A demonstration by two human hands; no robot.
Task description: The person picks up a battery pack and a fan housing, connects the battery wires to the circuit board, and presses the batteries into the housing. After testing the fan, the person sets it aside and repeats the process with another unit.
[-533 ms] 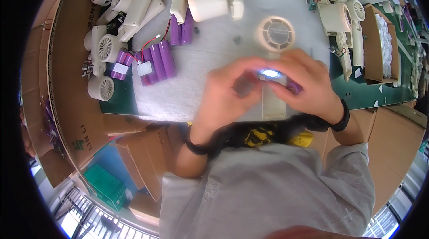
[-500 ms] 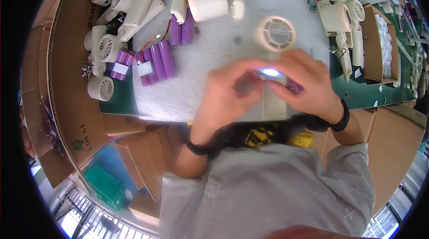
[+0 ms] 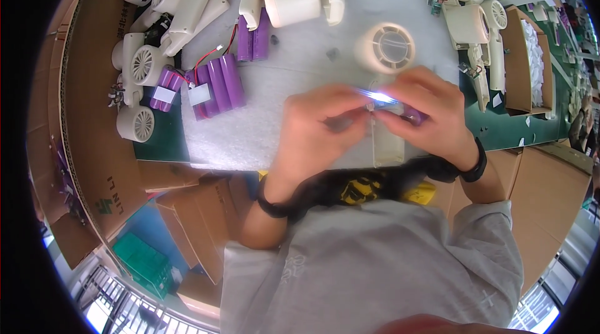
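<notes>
My right hand (image 3: 431, 109) is closed round a small purple battery pack (image 3: 414, 115). Bright glare washes out the pack's left end. My left hand (image 3: 319, 131) pinches thumb and forefinger together at that end; the glare hides what sits between the fingertips. Beneath both hands lies a cream fan housing, its round grilled head (image 3: 392, 46) beyond my fingers and its long open handle (image 3: 389, 146) towards me. My hands cover the part where head and handle join.
Purple battery packs (image 3: 215, 87) with red wires lie at left on the pale mat (image 3: 269, 84). Cream fan housings (image 3: 290, 4) crowd the far and left sides, with more parts (image 3: 469, 24) at right. Cardboard boxes (image 3: 94, 96) flank the table; one (image 3: 515, 59) holds white pieces.
My left fingertips have shifted slightly right, closer to my right hand. The glare on the pack has changed shape. The whole view has moved a little; the other parts lie as before.
</notes>
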